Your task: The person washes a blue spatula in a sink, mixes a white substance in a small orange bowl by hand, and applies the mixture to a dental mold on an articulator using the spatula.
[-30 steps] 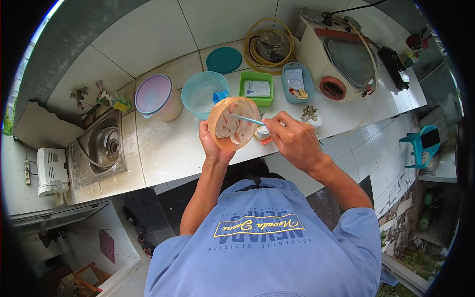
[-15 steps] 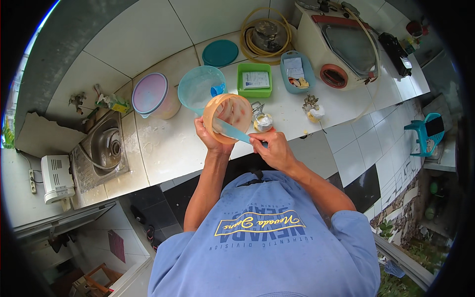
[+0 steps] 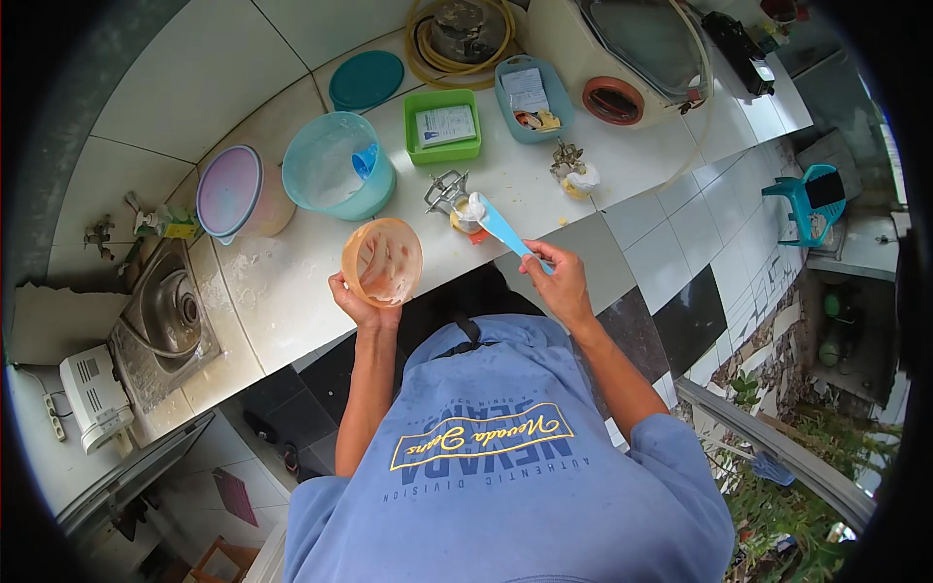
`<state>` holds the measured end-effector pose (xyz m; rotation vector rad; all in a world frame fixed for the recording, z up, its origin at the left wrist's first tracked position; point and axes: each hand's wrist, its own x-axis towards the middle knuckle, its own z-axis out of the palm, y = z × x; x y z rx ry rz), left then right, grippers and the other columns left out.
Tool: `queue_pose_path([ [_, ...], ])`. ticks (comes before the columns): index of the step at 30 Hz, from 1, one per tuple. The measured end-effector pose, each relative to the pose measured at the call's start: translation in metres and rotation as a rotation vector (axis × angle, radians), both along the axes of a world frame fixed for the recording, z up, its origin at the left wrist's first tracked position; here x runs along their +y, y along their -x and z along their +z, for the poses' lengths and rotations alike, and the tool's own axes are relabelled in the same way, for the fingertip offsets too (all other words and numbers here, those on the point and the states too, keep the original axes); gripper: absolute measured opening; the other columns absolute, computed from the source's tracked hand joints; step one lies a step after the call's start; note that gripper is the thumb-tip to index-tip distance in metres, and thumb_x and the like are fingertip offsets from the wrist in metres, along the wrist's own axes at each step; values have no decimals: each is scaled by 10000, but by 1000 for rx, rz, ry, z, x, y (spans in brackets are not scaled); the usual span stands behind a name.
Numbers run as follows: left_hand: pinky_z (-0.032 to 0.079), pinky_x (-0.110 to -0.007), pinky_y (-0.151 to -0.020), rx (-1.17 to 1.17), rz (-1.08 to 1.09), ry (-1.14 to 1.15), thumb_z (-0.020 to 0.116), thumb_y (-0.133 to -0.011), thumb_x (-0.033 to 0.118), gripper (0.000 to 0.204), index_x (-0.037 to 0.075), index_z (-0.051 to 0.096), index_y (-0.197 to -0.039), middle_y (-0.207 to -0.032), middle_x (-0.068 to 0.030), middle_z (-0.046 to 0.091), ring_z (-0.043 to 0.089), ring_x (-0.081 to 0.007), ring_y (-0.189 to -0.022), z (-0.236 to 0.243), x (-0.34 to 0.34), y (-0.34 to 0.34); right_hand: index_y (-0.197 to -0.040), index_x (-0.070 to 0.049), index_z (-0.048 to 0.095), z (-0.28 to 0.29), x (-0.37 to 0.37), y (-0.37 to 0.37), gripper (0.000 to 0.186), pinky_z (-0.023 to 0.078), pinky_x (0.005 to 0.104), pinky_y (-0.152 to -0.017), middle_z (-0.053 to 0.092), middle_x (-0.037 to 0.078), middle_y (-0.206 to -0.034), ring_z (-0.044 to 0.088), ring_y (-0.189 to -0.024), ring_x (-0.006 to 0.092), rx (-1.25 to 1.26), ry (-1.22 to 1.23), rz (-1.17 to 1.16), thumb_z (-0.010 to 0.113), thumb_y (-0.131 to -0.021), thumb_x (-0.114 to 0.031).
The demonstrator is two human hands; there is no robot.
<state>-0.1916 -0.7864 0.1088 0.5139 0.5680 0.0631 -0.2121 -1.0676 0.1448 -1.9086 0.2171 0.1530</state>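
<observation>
My left hand is closed round the side of an orange mixing bowl, tilted so its inside shows, smeared with whitish paste. In my right hand is the handle of a light-blue spatula. A lump of white paste sits on the spatula's tip. That tip is over or against a small metal articulator with white and yellow material at its front; I cannot tell whether they touch. A second metal articulator stands farther right, bearing a white lump on a yellow base.
Behind the bowl stand a turquoise tub holding white powder and a blue cup, and a lilac-lidded container. A green basket, a blue basket and a cream machine line the back. The sink is left.
The spatula has come out of the bowl with white paste on its tip and moved right to the articulator. The bowl is now lower and left. The whole view has shifted.
</observation>
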Motion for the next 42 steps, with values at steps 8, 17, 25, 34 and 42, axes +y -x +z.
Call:
queue_pose_path([
  [8,475,-550,-1064,45,-5,21,302,-891,388,638,45,530,-1378,-1357,-163,573,556,-363,-1258,-10,16,12,-1152,-11,685,-8,10,-13,282,537,430,-650,660,171,-844,665,-710,350,-397,542,69,644,-875,-41],
  [17,469,-548,-1068,61,-25,19,344,-881,392,621,50,544,-1359,-1342,-157,584,565,-351,-1249,-7,16,15,-1150,-23,690,-5,17,-12,301,535,402,-603,634,132,-821,662,-683,321,-462,651,102,660,-851,-13],
  [25,469,-551,-1066,64,-29,44,345,-879,389,631,46,524,-1377,-1365,-160,563,552,-363,-1261,-19,24,18,-1068,-79,748,28,6,-21,212,530,400,-631,644,86,-831,661,-696,280,-437,624,119,683,-867,-82],
  [34,481,-537,-1055,39,-26,65,350,-876,396,634,44,524,-1373,-1355,-161,568,563,-359,-1245,-20,15,19,-1039,-80,758,30,-8,-37,182,532,403,-650,646,75,-839,664,-717,272,-445,707,241,701,-871,-121],
  [42,477,-546,-1057,62,-11,63,341,-878,397,647,42,514,-1391,-1359,-161,569,561,-360,-1249,-20,14,28,-1035,-69,753,32,1,-54,193,547,411,-680,654,96,-863,678,-752,286,-476,755,277,701,-861,-133],
])
